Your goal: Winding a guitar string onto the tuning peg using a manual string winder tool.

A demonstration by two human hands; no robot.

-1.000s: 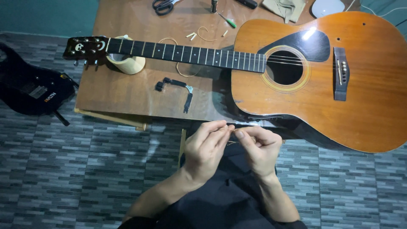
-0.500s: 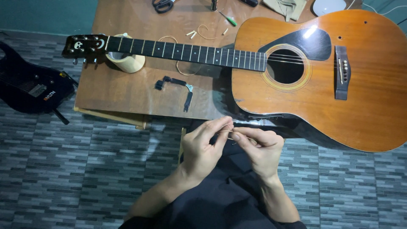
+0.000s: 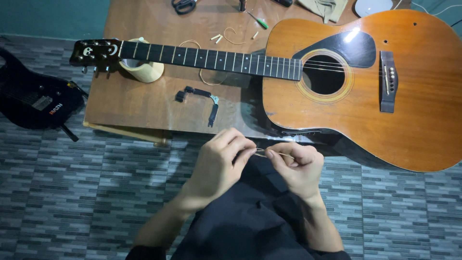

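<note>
**Both hands pinching a guitar string just off the table's near edge**

Far left on the tiled floor: black bag [image 3: 33, 103]. On the wooden table [image 3: 139, 103], the acoustic guitar [image 3: 356, 91] lies flat, headstock left, propped on a roll of tape [image 3: 144, 71], body at right. Near the neck, a black string winder [image 3: 199, 98] lies loose on the table. Far edge: scissors [image 3: 184, 5], a green-handled screwdriver [image 3: 257, 20], small pale pegs [image 3: 216, 36].

Left hand [image 3: 219, 161]: fingers curled in, thumb and forefinger pinching one end of a thin guitar string [image 3: 274, 154]. Right hand [image 3: 298, 166]: mostly closed, fingertips gripping the same string just beside the left. The string runs between the two hands, above the lap, near but apart from the guitar body.

Step judged: working the string end by hand, probably bending or straightening it; too thin to tell which. Next move would call for a steady pinch and fine control so the wire doesn't slip or kink.
</note>
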